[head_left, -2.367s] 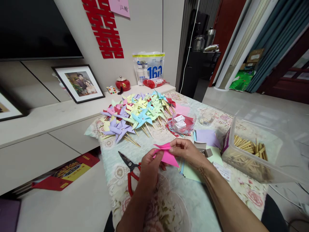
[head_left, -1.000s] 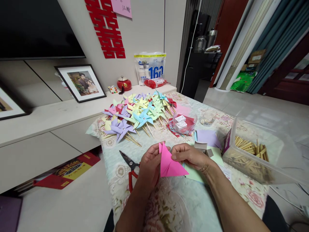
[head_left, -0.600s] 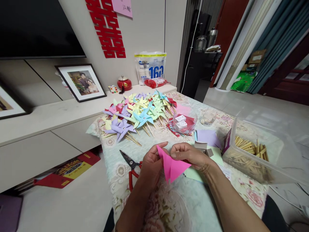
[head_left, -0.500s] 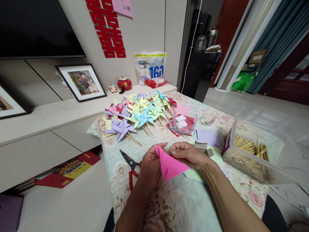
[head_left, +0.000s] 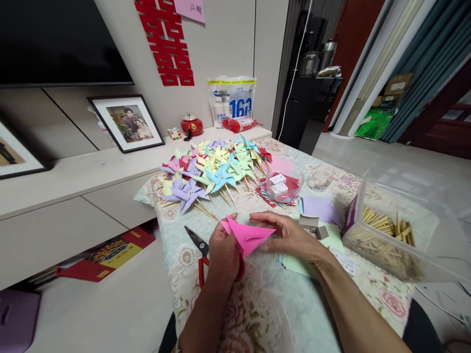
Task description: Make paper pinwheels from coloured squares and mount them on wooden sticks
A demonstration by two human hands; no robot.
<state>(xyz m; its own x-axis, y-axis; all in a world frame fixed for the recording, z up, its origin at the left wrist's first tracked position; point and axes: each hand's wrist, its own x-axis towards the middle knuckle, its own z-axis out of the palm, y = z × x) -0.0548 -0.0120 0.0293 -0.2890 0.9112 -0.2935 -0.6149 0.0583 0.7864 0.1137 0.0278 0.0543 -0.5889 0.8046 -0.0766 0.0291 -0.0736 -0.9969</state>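
Observation:
A bright pink sheet of paper [head_left: 250,237], cut and partly folded into points, is pinched in my left hand [head_left: 224,250]. My right hand [head_left: 290,234] is beside the paper's right corner, its thumb and fingers apart and nothing between them. Black-bladed scissors with red handles [head_left: 200,246] lie on the tablecloth, partly hidden behind my left hand. Under and past my right wrist are a stack of pale green paper [head_left: 297,267] and a small open grey box [head_left: 312,229] of small fasteners.
Finished paper pinwheels [head_left: 221,176] on sticks are heaped at the back of the table. A clear bowl [head_left: 285,189] holds small white boxes. At right stands a plastic bin [head_left: 386,245] of wooden sticks, near purple paper [head_left: 322,210].
The pink paper has turned and shifted slightly left in my left hand. My right hand has opened, its thumb now apart from the fingers. The view has shifted slightly.

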